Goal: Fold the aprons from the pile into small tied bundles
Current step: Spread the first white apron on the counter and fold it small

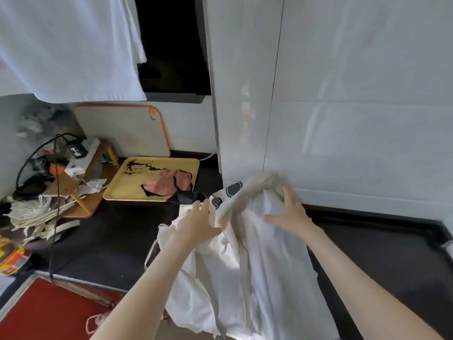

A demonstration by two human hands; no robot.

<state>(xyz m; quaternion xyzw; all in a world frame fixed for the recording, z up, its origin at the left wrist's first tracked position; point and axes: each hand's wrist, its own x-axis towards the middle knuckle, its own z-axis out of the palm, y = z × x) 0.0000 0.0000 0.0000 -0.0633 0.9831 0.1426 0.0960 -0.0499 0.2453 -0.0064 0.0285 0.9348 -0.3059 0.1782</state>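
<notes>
A white apron [247,261] lies crumpled on the black counter [117,236] and hangs over its front edge. Its top end is bunched against the white wall, with a dark printed mark [234,188] showing. My left hand [196,223] lies on the apron's left side with fingers spread and the thumb against the cloth. My right hand [289,212] rests on the bunched top, fingers stretched over the fabric. A dark cloth [188,196] peeks out behind the apron. A cream strap [244,263] runs down the apron.
A yellow tray [125,185] with a pink, black-edged cloth [169,184] sits at the back. A grey board with an orange rim [127,128] leans on the wall. Cables, a power strip [82,157] and string bags [36,214] clutter the left. A white towel [66,45] hangs above.
</notes>
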